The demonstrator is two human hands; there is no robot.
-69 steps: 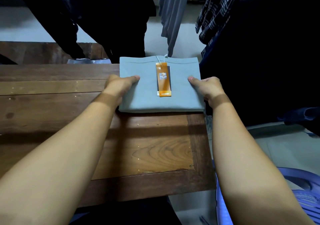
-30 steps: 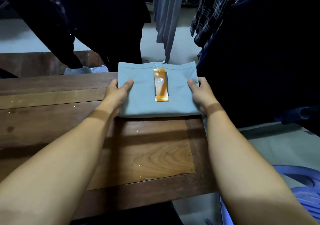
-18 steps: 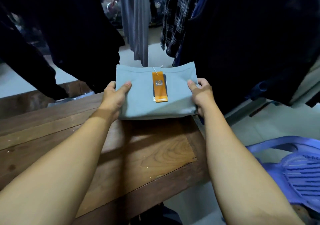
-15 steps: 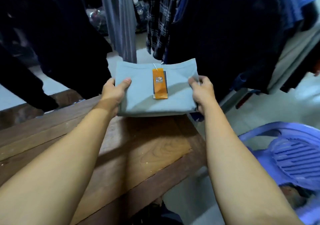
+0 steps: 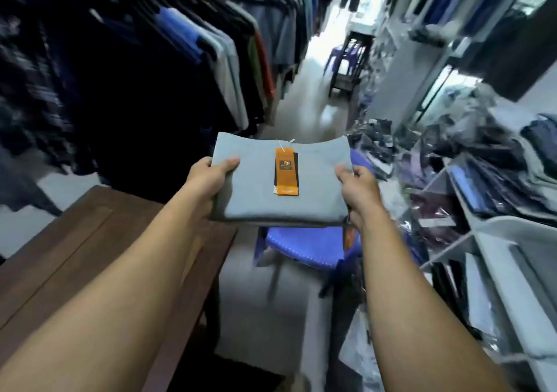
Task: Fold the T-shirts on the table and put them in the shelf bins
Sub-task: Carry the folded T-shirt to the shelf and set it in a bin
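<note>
The head-worn camera looks forward and down from close above, with the T-shirt (image 5: 256, 186) at arm's reach mid-frame. It faces along an aisle: hanging clothes (image 5: 211, 60) left, what seem through blur to be shelves (image 5: 488, 225) right, the table (image 5: 75, 256) lower left.

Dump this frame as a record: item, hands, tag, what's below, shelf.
item: folded grey T-shirt, held off the table, level
left hand: grips its left edge, thumb on top
right hand: grips its right edge, thumb on top
tag: orange hang tag lying on top
below: blue plastic chair; wooden table at left
shelf: white shelf at right, holding clothes
</note>
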